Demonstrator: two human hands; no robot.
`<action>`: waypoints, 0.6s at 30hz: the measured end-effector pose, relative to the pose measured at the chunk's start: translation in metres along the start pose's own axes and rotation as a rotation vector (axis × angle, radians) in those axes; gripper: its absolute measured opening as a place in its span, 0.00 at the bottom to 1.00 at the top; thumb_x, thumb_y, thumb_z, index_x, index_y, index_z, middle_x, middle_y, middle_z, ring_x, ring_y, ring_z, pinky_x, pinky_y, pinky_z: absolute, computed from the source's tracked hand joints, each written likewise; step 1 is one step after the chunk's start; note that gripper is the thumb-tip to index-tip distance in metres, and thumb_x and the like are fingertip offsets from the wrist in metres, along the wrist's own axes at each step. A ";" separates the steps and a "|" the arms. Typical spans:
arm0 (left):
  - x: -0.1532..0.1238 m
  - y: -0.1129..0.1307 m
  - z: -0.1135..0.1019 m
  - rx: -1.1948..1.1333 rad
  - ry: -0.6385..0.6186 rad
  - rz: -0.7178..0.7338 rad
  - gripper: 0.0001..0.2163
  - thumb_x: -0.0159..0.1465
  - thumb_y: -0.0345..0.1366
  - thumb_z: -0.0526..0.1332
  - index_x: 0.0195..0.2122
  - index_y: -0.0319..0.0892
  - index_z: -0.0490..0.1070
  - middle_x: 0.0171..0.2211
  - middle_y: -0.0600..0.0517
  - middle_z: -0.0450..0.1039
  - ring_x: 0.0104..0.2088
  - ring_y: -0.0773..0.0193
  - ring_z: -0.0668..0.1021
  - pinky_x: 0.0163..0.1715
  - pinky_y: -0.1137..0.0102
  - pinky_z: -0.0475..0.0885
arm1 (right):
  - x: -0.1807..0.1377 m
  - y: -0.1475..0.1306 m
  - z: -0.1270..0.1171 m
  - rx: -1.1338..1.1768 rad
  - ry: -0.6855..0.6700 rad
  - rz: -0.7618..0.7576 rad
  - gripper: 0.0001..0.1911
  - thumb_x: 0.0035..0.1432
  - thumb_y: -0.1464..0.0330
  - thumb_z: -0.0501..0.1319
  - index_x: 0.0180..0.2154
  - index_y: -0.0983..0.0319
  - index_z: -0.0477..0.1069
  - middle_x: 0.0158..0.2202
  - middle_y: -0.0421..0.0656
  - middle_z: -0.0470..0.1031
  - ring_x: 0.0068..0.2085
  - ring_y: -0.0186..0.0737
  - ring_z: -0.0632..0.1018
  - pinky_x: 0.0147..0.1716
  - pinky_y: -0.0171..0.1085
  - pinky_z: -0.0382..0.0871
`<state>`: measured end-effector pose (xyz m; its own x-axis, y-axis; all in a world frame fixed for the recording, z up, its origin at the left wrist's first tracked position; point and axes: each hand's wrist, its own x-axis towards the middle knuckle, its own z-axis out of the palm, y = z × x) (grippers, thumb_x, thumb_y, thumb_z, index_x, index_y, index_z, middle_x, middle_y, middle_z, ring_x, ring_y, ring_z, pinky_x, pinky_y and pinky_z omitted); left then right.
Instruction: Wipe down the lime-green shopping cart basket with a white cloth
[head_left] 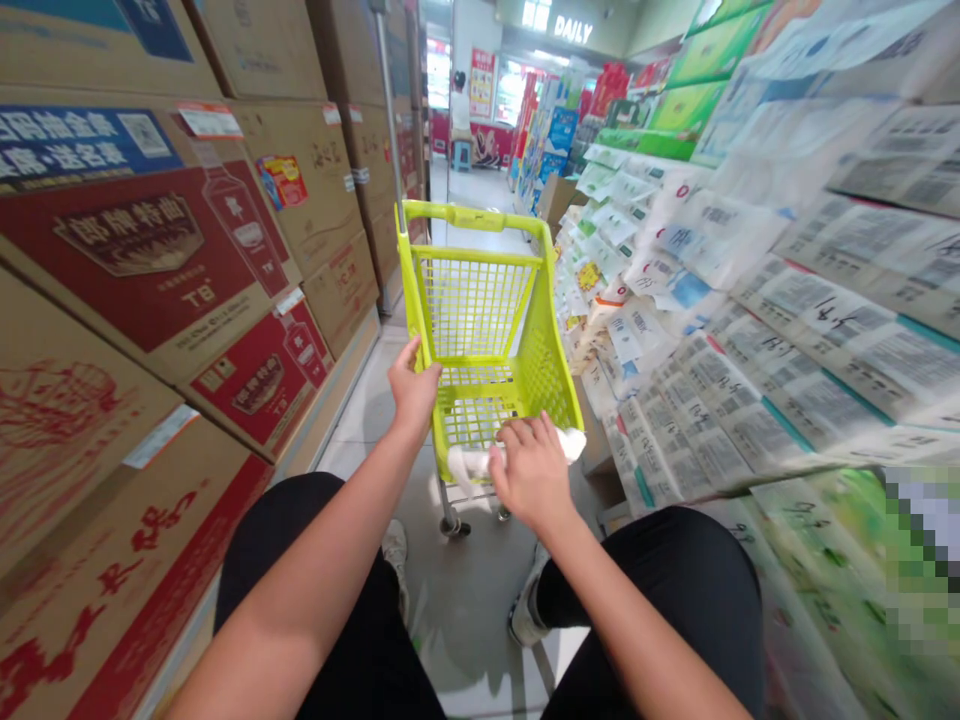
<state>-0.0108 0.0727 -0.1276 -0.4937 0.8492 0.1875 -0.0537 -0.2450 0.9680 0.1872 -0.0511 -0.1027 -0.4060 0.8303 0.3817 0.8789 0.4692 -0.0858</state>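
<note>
A small lime-green plastic shopping cart [480, 300] stands in the aisle in front of my knees. My left hand [412, 385] grips the cart's near left rim, fingers curled over the edge. My right hand [529, 465] presses a white cloth [469, 462] against the cart's near front edge, fingers closed on the cloth. The basket of the cart looks empty. Both my legs in black shorts are bent low beneath my arms.
Stacked brown and red cardboard cartons [165, 270] line the left side. Shelves of packaged goods in white wrappers [750, 300] fill the right. The tiled aisle [465, 190] runs ahead to a person [459, 105] standing by a blue stool at the far end.
</note>
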 end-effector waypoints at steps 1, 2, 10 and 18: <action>-0.003 0.000 0.000 0.010 0.050 0.010 0.34 0.51 0.23 0.62 0.62 0.40 0.69 0.61 0.44 0.72 0.63 0.54 0.73 0.67 0.58 0.64 | 0.001 -0.012 0.001 0.009 -0.019 -0.014 0.17 0.69 0.58 0.52 0.43 0.61 0.74 0.43 0.49 0.78 0.50 0.49 0.73 0.60 0.49 0.57; -0.004 0.000 -0.001 0.003 0.067 0.008 0.33 0.51 0.22 0.62 0.61 0.39 0.70 0.61 0.44 0.72 0.62 0.54 0.74 0.67 0.57 0.65 | 0.002 -0.020 0.002 0.021 -0.042 -0.030 0.19 0.70 0.55 0.52 0.44 0.61 0.74 0.41 0.48 0.78 0.47 0.48 0.74 0.55 0.46 0.59; 0.012 0.010 -0.013 -0.102 -0.085 -0.179 0.38 0.49 0.19 0.63 0.65 0.37 0.67 0.61 0.43 0.72 0.60 0.50 0.76 0.61 0.55 0.71 | -0.009 0.019 0.002 -0.048 -0.073 -0.114 0.26 0.70 0.47 0.51 0.35 0.61 0.71 0.32 0.44 0.77 0.37 0.43 0.75 0.41 0.40 0.55; 0.011 0.008 0.004 -0.075 -0.033 -0.077 0.33 0.51 0.18 0.60 0.60 0.36 0.71 0.61 0.45 0.73 0.61 0.54 0.75 0.64 0.60 0.68 | 0.007 -0.013 0.001 -0.040 -0.170 -0.134 0.21 0.72 0.52 0.51 0.40 0.61 0.71 0.36 0.47 0.79 0.40 0.43 0.77 0.41 0.40 0.59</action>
<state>-0.0130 0.0820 -0.1173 -0.4570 0.8813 0.1200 -0.1555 -0.2120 0.9648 0.1730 -0.0515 -0.0995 -0.5528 0.8019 0.2266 0.8223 0.5689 -0.0071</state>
